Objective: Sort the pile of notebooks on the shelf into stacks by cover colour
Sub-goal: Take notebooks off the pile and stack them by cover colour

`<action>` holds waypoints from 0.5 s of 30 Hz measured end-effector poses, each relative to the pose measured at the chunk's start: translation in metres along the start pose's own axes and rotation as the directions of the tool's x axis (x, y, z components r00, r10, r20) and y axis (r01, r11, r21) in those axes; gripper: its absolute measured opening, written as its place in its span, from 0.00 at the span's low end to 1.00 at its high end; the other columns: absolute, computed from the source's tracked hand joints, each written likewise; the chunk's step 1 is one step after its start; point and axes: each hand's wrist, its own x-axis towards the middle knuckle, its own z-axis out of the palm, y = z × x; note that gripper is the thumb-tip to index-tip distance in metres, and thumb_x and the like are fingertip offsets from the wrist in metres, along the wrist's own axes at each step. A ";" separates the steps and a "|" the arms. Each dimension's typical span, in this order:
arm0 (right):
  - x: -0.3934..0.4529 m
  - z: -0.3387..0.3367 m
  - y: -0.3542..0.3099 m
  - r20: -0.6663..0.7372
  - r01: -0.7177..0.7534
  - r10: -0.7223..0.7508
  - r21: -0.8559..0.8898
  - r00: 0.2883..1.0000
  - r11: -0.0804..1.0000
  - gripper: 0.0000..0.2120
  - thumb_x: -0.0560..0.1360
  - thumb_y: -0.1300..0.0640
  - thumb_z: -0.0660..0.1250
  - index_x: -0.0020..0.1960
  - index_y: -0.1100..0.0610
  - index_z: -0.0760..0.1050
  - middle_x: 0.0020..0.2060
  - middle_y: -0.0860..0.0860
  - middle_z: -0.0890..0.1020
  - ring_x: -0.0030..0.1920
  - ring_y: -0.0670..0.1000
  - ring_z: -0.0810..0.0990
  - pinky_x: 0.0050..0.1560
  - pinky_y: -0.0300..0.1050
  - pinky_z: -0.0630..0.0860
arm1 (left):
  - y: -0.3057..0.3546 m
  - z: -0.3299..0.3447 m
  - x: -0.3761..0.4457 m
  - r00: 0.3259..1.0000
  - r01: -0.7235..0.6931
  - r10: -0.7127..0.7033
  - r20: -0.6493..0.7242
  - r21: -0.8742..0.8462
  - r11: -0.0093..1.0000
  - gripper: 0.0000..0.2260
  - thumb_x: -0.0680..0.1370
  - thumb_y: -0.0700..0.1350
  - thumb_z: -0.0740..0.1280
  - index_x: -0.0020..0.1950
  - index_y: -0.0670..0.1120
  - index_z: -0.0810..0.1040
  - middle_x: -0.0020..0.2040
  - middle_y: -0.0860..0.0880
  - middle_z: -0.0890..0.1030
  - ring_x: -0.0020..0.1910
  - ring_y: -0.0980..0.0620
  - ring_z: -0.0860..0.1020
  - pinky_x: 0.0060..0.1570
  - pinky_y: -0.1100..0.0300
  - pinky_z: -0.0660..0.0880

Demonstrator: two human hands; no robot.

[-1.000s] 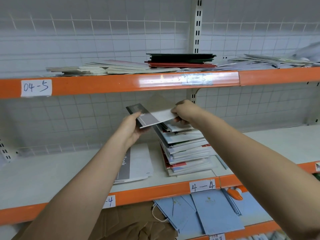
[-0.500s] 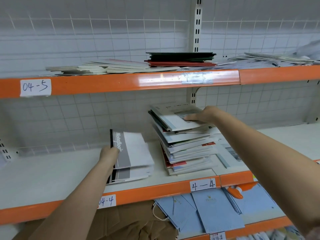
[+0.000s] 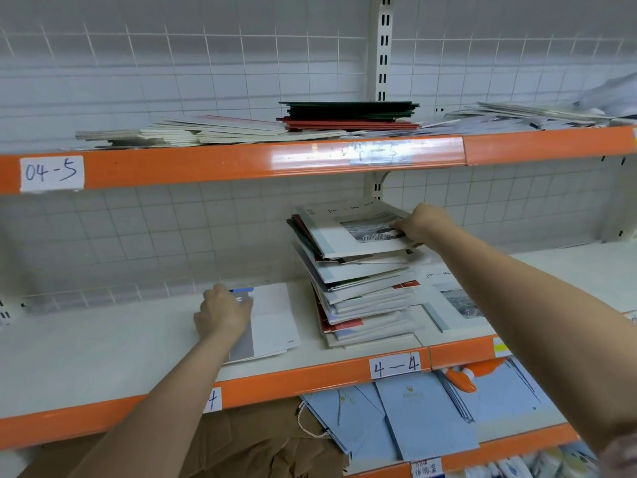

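White-and-grey notebook (image 3: 272, 319) lies under the flat left hand (image 3: 222, 313); right hand (image 3: 422, 224) pinches the pile's top notebook (image 3: 348, 232).

We read "04-5" on the upper-left shelf label (image 3: 51, 173), "4—4" on the lower label (image 3: 395, 366), and "PRINCE" on the blue bag (image 3: 424, 422).

Likely stockroom: labelled orange shelves (image 3: 241, 160).

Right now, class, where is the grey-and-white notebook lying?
In the head view, the grey-and-white notebook lies flat on the middle shelf, under the left hand, left of the tall pile.
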 end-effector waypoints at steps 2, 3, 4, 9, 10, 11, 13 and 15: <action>0.000 -0.003 0.003 0.012 0.002 -0.003 0.033 1.000 0.999 0.17 0.77 0.48 0.64 0.36 0.57 0.67 0.30 0.52 0.74 0.28 0.50 0.71 0.26 0.41 0.66 | 0.022 -0.008 -0.002 0.997 -0.083 0.083 -0.011 -0.159 0.984 0.18 0.77 0.55 0.63 0.53 0.40 0.73 0.50 0.46 0.76 0.50 0.40 0.78 0.48 0.53 0.74; -0.001 -0.004 0.004 0.028 -0.009 0.006 0.079 1.000 0.997 0.16 0.78 0.51 0.64 0.36 0.58 0.67 0.31 0.53 0.73 0.28 0.50 0.71 0.27 0.41 0.67 | 0.036 -0.014 -0.004 0.993 -0.117 0.118 -0.010 -0.242 0.963 0.17 0.78 0.56 0.62 0.51 0.41 0.74 0.46 0.48 0.75 0.49 0.42 0.77 0.45 0.56 0.72; -0.002 -0.006 0.005 0.053 -0.029 0.022 0.148 0.998 0.989 0.14 0.78 0.53 0.63 0.38 0.59 0.68 0.32 0.54 0.73 0.29 0.50 0.70 0.28 0.41 0.68 | 0.051 -0.020 -0.008 0.989 -0.137 0.145 0.000 -0.337 0.932 0.16 0.78 0.57 0.61 0.48 0.43 0.74 0.42 0.50 0.75 0.46 0.43 0.77 0.42 0.57 0.69; -0.006 -0.012 0.013 0.181 -0.162 0.075 0.528 0.981 0.834 0.05 0.80 0.61 0.59 0.49 0.62 0.70 0.38 0.57 0.74 0.33 0.51 0.73 0.31 0.40 0.72 | 0.112 -0.045 -0.025 0.955 -0.010 0.202 0.219 -0.654 0.756 0.21 0.78 0.61 0.59 0.41 0.44 0.75 0.36 0.47 0.78 0.35 0.48 0.75 0.37 0.58 0.69; -0.007 -0.012 0.016 0.186 -0.171 0.076 0.568 0.980 0.805 0.04 0.80 0.61 0.59 0.49 0.62 0.70 0.39 0.57 0.75 0.33 0.51 0.73 0.31 0.41 0.72 | 0.121 -0.048 -0.029 0.946 0.021 0.199 0.254 -0.663 0.748 0.20 0.78 0.60 0.58 0.41 0.45 0.75 0.36 0.47 0.78 0.34 0.49 0.75 0.36 0.59 0.69; -0.006 -0.013 0.021 0.185 -0.176 0.078 0.601 0.980 0.780 0.05 0.80 0.61 0.59 0.47 0.62 0.71 0.38 0.57 0.75 0.33 0.50 0.72 0.31 0.40 0.71 | 0.129 -0.049 -0.032 0.941 0.044 0.193 0.276 -0.668 0.743 0.19 0.79 0.59 0.58 0.41 0.45 0.75 0.35 0.47 0.78 0.33 0.50 0.74 0.33 0.60 0.68; -0.004 -0.015 0.032 0.183 -0.183 0.081 0.652 0.980 0.736 0.09 0.80 0.61 0.59 0.42 0.60 0.70 0.37 0.55 0.75 0.31 0.49 0.72 0.27 0.39 0.70 | 0.142 -0.049 -0.036 0.936 0.079 0.172 0.306 -0.661 0.747 0.19 0.81 0.57 0.56 0.42 0.43 0.74 0.34 0.46 0.76 0.31 0.51 0.72 0.30 0.60 0.66; -0.002 -0.018 0.045 0.187 -0.195 0.088 0.689 0.978 0.698 0.11 0.80 0.62 0.59 0.39 0.59 0.69 0.34 0.54 0.76 0.30 0.49 0.73 0.20 0.34 0.69 | 0.149 -0.048 -0.038 0.932 0.110 0.141 0.333 -0.632 0.767 0.18 0.81 0.55 0.57 0.50 0.41 0.75 0.34 0.46 0.74 0.29 0.51 0.70 0.27 0.62 0.64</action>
